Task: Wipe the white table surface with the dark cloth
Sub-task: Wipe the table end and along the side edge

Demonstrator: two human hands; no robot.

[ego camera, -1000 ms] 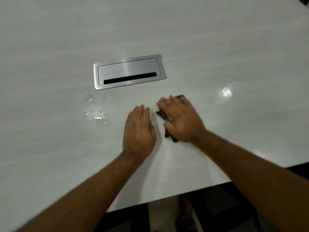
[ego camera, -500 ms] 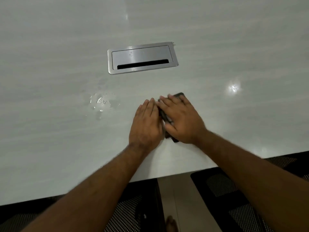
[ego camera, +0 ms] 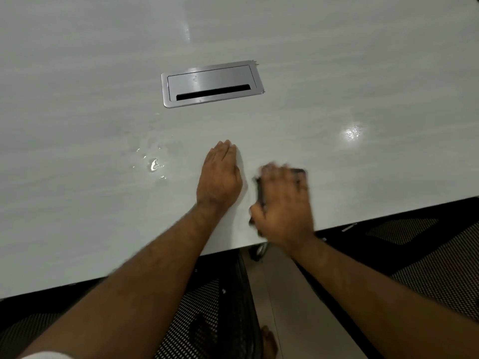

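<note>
- The right hand (ego camera: 283, 203) lay palm-down on the dark cloth (ego camera: 260, 195), fingers spread fairly flat over it, pressing rather than pinching; that hold looked suited to dragging the fabric under an even load, though motion blur left the fingertips unclear
- The dark cloth sat on the white table (ego camera: 363, 73) near its front edge, almost wholly covered by the hand; only a dark strip along the hand's left side and a dark corner past the fingertips showed
- What showed of it was near black, thin and apparently folded into a compact pad; its texture and whether it was damp could not be told
- The left hand (ego camera: 220, 177) rested flat on the table just beside the right, apart from the cloth, fingers straight and together, holding nothing; it seemed to be there as a brace for a body leaning over the edge
- A patch of water droplets (ego camera: 154, 164) glistened on the table left of the left hand, unwiped, so the left hand stood between it and the cloth
- A brushed-metal cable hatch (ego camera: 211, 85) was set flush into the table beyond both hands, well apart from the cloth
- Dark mesh chairs (ego camera: 427, 268) stood below the table's front edge
</note>
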